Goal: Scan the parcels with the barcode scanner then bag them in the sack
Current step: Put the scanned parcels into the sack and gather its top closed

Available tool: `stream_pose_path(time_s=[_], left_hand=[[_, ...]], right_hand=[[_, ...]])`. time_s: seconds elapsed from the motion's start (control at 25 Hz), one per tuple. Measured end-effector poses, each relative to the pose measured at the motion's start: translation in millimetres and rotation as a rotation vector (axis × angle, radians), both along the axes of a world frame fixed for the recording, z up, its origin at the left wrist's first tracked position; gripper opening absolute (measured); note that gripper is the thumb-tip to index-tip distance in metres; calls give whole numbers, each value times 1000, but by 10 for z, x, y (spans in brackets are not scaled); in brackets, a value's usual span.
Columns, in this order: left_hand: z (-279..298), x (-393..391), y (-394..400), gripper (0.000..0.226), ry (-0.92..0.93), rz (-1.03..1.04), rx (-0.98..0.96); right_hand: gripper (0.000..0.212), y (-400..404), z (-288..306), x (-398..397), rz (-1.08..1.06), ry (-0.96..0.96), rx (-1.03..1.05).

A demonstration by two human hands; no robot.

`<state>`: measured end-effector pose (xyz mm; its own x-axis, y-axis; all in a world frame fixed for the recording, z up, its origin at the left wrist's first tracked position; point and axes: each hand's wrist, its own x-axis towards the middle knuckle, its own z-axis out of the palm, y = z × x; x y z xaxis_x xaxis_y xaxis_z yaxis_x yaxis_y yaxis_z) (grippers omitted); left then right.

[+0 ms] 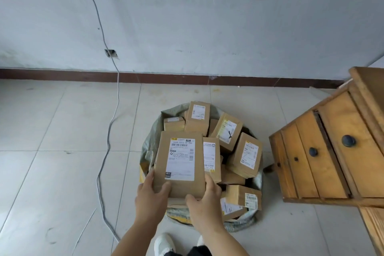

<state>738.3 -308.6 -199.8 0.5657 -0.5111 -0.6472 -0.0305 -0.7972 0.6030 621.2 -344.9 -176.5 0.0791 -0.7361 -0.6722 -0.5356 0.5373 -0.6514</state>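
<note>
Here I hold one parcel [179,163] in both hands, label up, right over the open sack [148,151]. My left hand [150,195] grips its near left corner, thumb on top beside the label. My right hand [204,197] clamps the near right corner, thumb lying along the near edge. Both hands are closed on the box, set apart by its width.

The label [180,159] is white with barcodes and the print "CD18" on it. The box is brown cardboard, flat and held almost level, its far end tipped a little away from me.

The sack sits on the tiled floor [62,131], its mouth rolled wide. It is crowded with other brown boxes [245,157], each with a white label, lying at mixed angles; some are tilted on edge. The one I hold covers part of another labelled box just to its right.

A wooden drawer unit [332,151] with dark knobs stands to the right of the sack, near it but not touching. A grey cable [108,141] runs down the wall and across the floor on the left. My white shoe [164,244] shows below the sack.

I see no scanner.
</note>
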Motion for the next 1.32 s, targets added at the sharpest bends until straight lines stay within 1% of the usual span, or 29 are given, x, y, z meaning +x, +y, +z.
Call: stream_pose_path(time_s=[0.16, 0.32, 0.4, 0.48, 0.6, 0.72, 0.84, 1.0, 1.2, 1.32], left_hand=[[-163, -439, -321, 67, 62, -93, -44], [-492, -1066, -887, 67, 95, -273, -90], [-709, -1297, -1183, 66, 88, -347, -115], [-1000, -1440, -1437, 63, 67, -403, -92], [-1484, -1508, -1741, 56, -34, -488, -40], [-1899, -1536, -1939, 60, -195, -649, 55], [-2167, -1556, -1960, 64, -320, -815, 147], [-2300, -1636, -1886, 74, -376, -841, 152], [-2180, -1681, -1868, 72, -364, -854, 122], [-1999, -1737, -1760, 66, -288, -740, 31]], right_hand=[[64, -264, -264, -471, -163, 59, -51], [61, -705, -588, -1113, -336, 148, -113], [60, -966, -839, -1341, -373, 176, -142], [60, -1208, -1161, -1470, -375, 176, -139], [59, -1516, -1641, -1527, -357, 171, -127], [60, -1694, -2062, -1556, -344, 143, -116], [64, -1711, -2407, -1618, -269, 147, -67], [68, -1678, -2637, -1697, -206, 111, -16], [69, -1641, -2548, -1791, -225, 21, 58], [63, -1544, -2433, -1905, -307, 0, 51]])
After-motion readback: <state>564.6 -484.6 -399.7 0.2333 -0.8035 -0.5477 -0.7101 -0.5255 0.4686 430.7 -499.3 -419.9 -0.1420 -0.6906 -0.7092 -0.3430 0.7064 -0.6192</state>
